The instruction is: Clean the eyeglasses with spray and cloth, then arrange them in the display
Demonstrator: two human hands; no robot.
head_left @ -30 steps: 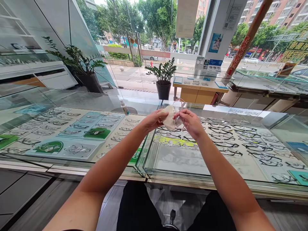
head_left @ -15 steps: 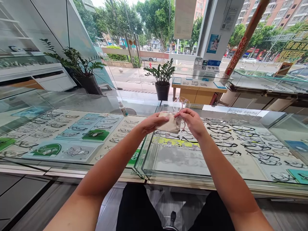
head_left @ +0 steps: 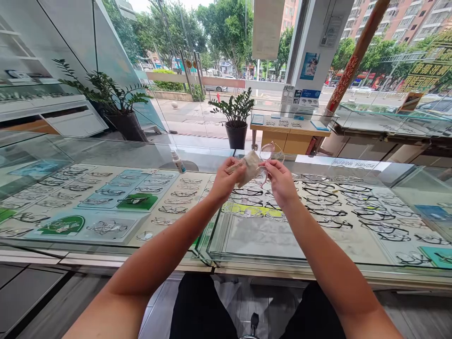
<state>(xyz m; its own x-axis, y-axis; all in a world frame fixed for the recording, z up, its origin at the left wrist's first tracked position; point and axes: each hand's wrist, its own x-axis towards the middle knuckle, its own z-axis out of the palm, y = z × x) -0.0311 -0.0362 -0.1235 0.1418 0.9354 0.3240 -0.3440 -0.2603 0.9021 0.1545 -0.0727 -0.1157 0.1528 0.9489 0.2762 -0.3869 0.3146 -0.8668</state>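
Above the glass counter, my left hand (head_left: 227,178) is closed round a beige cloth (head_left: 251,165), which bunches up between thumb and fingers. My right hand (head_left: 280,181) pinches a pair of eyeglasses (head_left: 267,151) with a thin pinkish frame. One lens rim stands up above the fingers, and part of the frame hangs below them. The cloth lies right beside the glasses; whether it touches a lens I cannot tell. To the left of my hands, a white spray bottle (head_left: 178,162) stands upright on the counter top.
Under the glass of the display counter (head_left: 247,240) lie rows of eyeglasses (head_left: 326,212). A potted plant (head_left: 236,134) stands beyond the counter, with another plant (head_left: 125,125) further left. A small wooden display table (head_left: 291,136) is behind, near the window.
My left hand has turned and lifted the cloth, which was spread flatter before. The glasses have tilted in my right hand, so a lens rim shows more clearly. The view has shifted slightly.
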